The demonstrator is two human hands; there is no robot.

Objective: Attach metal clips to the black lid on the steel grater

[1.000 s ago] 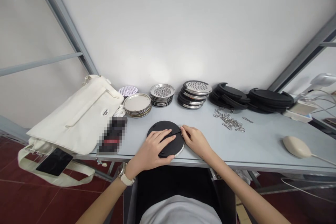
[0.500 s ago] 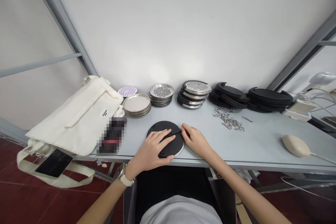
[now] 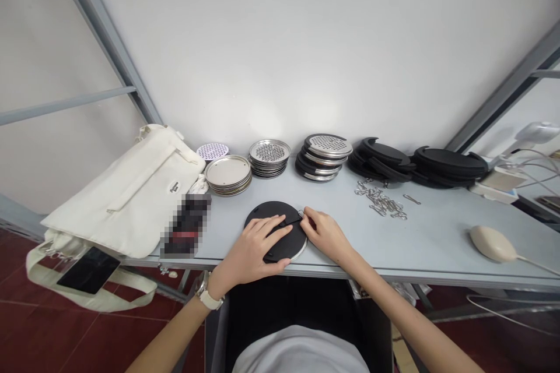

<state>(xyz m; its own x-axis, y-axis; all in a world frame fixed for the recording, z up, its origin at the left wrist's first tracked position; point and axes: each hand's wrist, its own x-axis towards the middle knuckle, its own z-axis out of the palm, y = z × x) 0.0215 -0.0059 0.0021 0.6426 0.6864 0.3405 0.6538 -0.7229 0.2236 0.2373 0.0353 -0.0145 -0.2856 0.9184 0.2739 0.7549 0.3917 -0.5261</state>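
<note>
A round black disc [image 3: 273,208] with a silvery rim showing on its near right side lies by the table's front edge. My left hand [image 3: 254,245] rests across it, fingers stretched over the top and thumb at the near edge. At the disc's right upper edge, my right hand [image 3: 324,234] pinches a small metal wire clip [image 3: 300,213]. My fingertips cover part of the clip, so how it joins the disc cannot be made out. Similar metal clips [image 3: 382,203] lie in a loose pile farther right.
Along the wall stand plain metal discs [image 3: 228,172], perforated grater discs [image 3: 270,152], rimmed grater discs [image 3: 328,145] and black round pieces [image 3: 385,154], [image 3: 450,163]. A white bag [image 3: 131,198] is at left, a cream mouse-shaped object [image 3: 493,243] with a cord at right.
My right fingers have shifted very slightly at the disc's edge, and the wire clip shows a little more. My left hand stays in place on the disc.
</note>
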